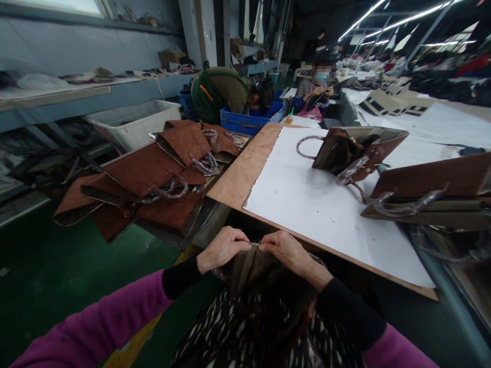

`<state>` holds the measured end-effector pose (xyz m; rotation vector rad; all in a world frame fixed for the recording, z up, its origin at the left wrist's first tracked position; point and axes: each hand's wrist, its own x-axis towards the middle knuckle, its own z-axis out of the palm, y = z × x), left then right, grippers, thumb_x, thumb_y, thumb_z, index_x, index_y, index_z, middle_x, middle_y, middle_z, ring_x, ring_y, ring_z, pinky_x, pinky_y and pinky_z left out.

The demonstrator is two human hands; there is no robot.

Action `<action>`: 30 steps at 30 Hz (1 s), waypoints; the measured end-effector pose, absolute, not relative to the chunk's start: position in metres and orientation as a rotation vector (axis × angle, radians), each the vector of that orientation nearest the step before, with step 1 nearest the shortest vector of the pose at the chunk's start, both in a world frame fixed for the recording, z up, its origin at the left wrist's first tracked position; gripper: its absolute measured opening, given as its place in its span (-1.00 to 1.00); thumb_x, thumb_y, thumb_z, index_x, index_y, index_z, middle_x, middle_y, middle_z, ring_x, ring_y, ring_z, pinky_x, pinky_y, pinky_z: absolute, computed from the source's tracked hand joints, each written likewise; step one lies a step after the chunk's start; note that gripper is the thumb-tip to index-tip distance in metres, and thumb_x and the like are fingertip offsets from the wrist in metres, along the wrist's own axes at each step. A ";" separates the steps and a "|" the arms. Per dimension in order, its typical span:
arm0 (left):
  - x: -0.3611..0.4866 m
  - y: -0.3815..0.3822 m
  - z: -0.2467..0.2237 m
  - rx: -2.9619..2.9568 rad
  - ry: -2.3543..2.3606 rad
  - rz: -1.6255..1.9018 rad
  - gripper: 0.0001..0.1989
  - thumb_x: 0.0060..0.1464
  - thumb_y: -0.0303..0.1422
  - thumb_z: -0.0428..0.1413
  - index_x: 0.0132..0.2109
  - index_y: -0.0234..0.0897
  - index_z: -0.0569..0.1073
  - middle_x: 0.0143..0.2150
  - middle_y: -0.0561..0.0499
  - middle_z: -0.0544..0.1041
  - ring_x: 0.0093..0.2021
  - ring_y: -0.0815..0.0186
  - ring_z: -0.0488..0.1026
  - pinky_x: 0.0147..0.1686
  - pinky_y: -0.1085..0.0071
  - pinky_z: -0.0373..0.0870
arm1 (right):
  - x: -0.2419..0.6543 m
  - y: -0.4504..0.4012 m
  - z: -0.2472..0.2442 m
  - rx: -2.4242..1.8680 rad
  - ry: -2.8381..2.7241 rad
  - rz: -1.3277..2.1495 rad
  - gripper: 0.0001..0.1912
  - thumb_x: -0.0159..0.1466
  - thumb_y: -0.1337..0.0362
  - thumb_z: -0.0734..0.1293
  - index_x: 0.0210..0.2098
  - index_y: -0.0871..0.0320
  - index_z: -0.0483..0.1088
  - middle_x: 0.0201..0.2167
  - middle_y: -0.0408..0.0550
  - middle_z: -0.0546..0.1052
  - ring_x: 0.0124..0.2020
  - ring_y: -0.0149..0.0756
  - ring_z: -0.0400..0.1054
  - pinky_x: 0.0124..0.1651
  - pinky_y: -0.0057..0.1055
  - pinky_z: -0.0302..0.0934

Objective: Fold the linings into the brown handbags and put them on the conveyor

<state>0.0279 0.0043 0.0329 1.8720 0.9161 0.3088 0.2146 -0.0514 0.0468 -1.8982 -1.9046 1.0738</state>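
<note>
Down by my lap, in front of the table edge, is a brown handbag in dim light. My left hand pinches its upper edge between thumb and fingers. Close beside it, my right hand pinches the same edge, with a small gap between the two thumbs. The lower part of the bag rests against a black-and-white patterned apron and is mostly lost in shadow. On the table before me, a brown handbag with plastic-wrapped handles stands open.
White paper covers a wooden board. More brown bags are heaped at left, and another bag lies at right. A white bin stands behind the heap. One person bends over a blue crate; another person sits behind.
</note>
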 end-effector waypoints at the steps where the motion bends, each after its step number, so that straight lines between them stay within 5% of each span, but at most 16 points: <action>1: 0.029 0.004 0.033 1.854 0.923 0.311 -0.80 -0.09 -0.37 0.04 -0.41 -0.39 0.52 -0.51 0.06 0.42 -0.46 0.38 0.31 -0.47 0.52 0.16 | 0.214 -0.051 0.046 -1.888 -1.912 1.071 -0.77 0.10 0.24 0.19 -0.51 0.16 0.44 -0.58 -0.16 0.36 -0.46 -0.38 0.21 -0.37 -0.49 0.02; 9: 0.033 -0.001 0.035 1.776 0.953 0.362 -0.84 -0.14 -0.38 0.08 -0.48 -0.39 0.51 -0.57 0.08 0.38 -0.52 0.42 0.26 -0.50 0.53 0.13 | 0.206 -0.049 0.047 -1.789 -1.978 1.115 -0.75 0.11 0.22 0.19 -0.61 0.18 0.35 -0.68 -0.23 0.18 -0.55 -0.44 0.07 -0.47 -0.50 -0.08; 16: 0.017 0.010 0.030 1.586 0.917 0.258 -0.81 -0.11 -0.35 0.04 -0.42 -0.41 0.46 -0.61 0.10 0.31 -0.57 0.43 0.21 -0.57 0.53 0.10 | 0.260 -0.063 0.041 -2.062 -1.965 0.976 -0.82 0.14 0.24 0.16 -0.51 0.13 0.33 -0.54 -0.15 0.40 -0.43 -0.33 0.26 -0.37 -0.45 0.03; 22: 0.012 0.007 0.037 1.871 0.898 0.356 -0.74 -0.12 -0.27 0.13 -0.26 -0.32 0.45 -0.46 0.10 0.39 -0.47 0.41 0.26 -0.49 0.54 0.14 | 0.281 -0.077 0.021 -2.199 -1.856 0.881 -0.85 0.11 0.29 0.16 -0.41 0.12 0.36 -0.38 -0.03 0.51 -0.27 -0.19 0.37 -0.17 -0.36 0.15; 27: -0.001 0.007 0.046 2.121 0.877 0.136 -0.77 -0.19 -0.25 0.19 -0.58 -0.31 0.38 -0.69 0.15 0.21 -0.61 0.44 0.18 -0.60 0.54 0.02 | 0.258 -0.068 0.041 -2.098 -1.869 0.808 -0.79 0.12 0.22 0.14 -0.43 0.10 0.39 -0.36 0.00 0.54 -0.20 -0.10 0.39 -0.06 -0.28 0.16; 30: -0.019 0.003 0.049 1.916 0.911 0.138 -0.84 -0.20 -0.32 0.17 -0.56 -0.30 0.38 -0.69 0.18 0.21 -0.63 0.47 0.17 -0.65 0.57 0.02 | 0.233 -0.064 0.065 -1.973 -1.834 0.848 -0.75 0.06 0.10 0.21 -0.43 0.11 0.42 -0.28 0.06 0.54 -0.08 0.00 0.33 0.03 -0.21 0.12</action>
